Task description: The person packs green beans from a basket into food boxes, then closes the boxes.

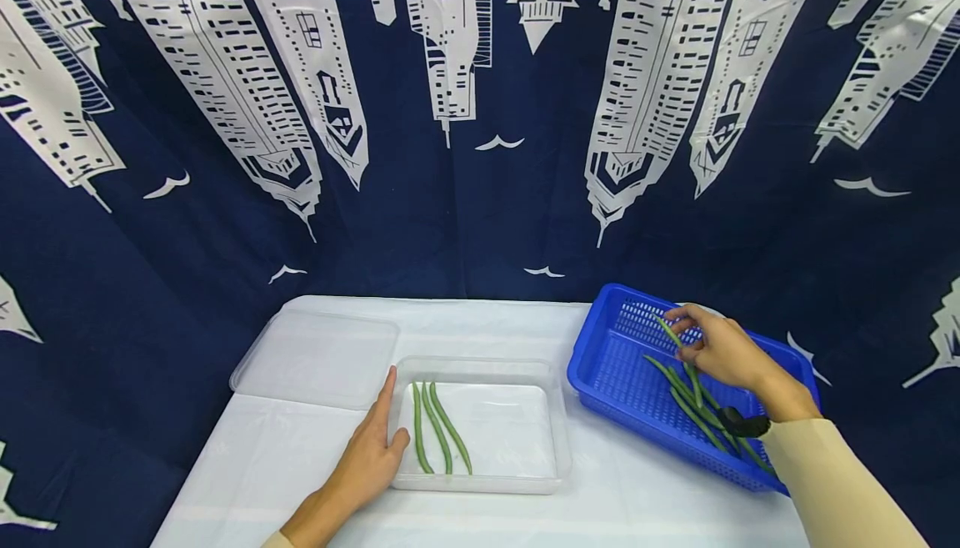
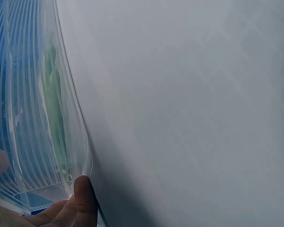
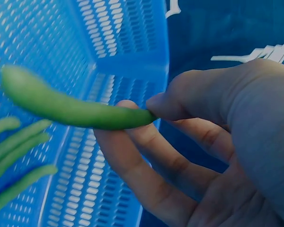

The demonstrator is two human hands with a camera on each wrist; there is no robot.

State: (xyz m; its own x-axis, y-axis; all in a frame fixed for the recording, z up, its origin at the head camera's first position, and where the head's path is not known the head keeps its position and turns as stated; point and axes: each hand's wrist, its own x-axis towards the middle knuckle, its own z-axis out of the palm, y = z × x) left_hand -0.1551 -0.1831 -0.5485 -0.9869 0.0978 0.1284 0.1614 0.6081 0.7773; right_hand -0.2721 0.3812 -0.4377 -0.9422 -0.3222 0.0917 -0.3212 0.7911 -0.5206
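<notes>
Pinches one green bean (image 3: 90, 114) in right hand (image 1: 716, 348), by one end between thumb and fingers; holds it over the blue basket (image 1: 615, 364), toward the basket's far edge, raised off the basket floor. Below that hand, more green beans (image 1: 701, 410), loosely heaped, overlapping, trailing to the basket's near right corner; cannot count exactly. Basket set askew at far right corner of the white surface (image 1: 637, 498). Around right wrist, a black object (image 1: 742, 423), then a cream sleeve (image 1: 832, 473). Rests left hand (image 1: 371, 448) at left wall of the clear container (image 1: 502, 431); straight fingers along the outside, thumb over the rim, not clenched; cannot tell how firmly pressed. In container, along its left edge, three green beans (image 1: 436, 429), side by side, apart at their near ends, running from far edge to near edge, rightmost slanting most toward the right. Container itself upright, near middle of surface, to the left of basket and apart from it. Farther out, at surface's far left corner, flat clear lid (image 1: 322, 356), lying just beside container. Beyond surface's far edge, dark blue cloth (image 1: 450, 206) with white building-and-bird print.
</notes>
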